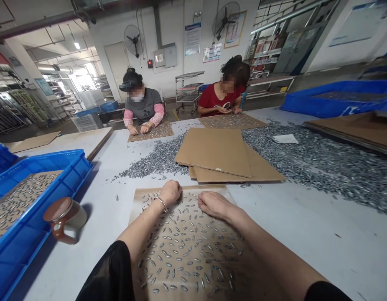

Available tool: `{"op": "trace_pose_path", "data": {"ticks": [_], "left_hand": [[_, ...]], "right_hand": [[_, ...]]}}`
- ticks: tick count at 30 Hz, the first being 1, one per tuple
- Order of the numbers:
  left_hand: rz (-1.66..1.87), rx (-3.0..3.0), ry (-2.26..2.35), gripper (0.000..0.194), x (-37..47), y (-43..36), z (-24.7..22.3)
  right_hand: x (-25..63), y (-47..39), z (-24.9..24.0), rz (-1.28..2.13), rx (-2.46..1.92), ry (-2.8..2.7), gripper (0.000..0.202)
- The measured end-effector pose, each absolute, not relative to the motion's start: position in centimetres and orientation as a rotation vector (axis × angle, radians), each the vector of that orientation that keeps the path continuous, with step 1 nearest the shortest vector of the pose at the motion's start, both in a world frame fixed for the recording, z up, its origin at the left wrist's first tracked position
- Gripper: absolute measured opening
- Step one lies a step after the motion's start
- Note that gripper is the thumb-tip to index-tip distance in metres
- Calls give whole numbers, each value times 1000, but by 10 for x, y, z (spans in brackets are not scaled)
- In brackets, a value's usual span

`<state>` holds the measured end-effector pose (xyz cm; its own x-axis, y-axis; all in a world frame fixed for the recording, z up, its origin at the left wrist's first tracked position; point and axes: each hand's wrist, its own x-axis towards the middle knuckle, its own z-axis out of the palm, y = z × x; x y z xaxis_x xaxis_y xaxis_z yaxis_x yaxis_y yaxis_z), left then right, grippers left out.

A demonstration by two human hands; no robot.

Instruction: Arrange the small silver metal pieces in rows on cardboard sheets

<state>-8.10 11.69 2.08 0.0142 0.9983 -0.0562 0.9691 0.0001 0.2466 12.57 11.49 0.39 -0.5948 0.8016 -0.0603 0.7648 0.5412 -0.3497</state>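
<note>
A brown cardboard sheet [181,261] lies before me, dotted with many small grey metal pieces, pointed at both ends. Over its far edge is my left hand [171,192], a bangle on the wrist, its fingers curled together and pointing down. My right hand [214,203] hovers at the sheet's far right part, fingers bent inward and closed. Whatever either hand pinches is hidden by the fingers. Just beyond my hands sits a stack of bare cardboard sheets [215,150], with a loose heap of the same metal pieces [152,161] beside it.
To the left stand a lidded mug [66,217] and a blue crate [80,161] holding a filled sheet. A larger heap [331,161] spreads right, near a blue tray [306,104]. Across the table, two people [145,104] work over their own sheets.
</note>
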Motion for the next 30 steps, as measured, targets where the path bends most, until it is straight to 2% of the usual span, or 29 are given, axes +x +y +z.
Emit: {"op": "trace_pose_path", "data": {"ticks": [5,9,16,23,30], "left_hand": [[298,2137,2024,29,-82,111,24],[297,2194,1959,31,-79,104,26],[143,2254,1772,14,-53,89,14],[29,2255,1838,23,-37,94,10],[-53,2234,1830,10,-37,104,10]], "right_hand": [[126,138,-3,428,-1459,-2402,19],[121,149,-16,406,-1508,-2430,20],[133,137,-20,357,-1440,-2348,24],[147,109,-8,473,-1433,-2442,24],[147,105,-12,365,-1491,-2597,26]]}}
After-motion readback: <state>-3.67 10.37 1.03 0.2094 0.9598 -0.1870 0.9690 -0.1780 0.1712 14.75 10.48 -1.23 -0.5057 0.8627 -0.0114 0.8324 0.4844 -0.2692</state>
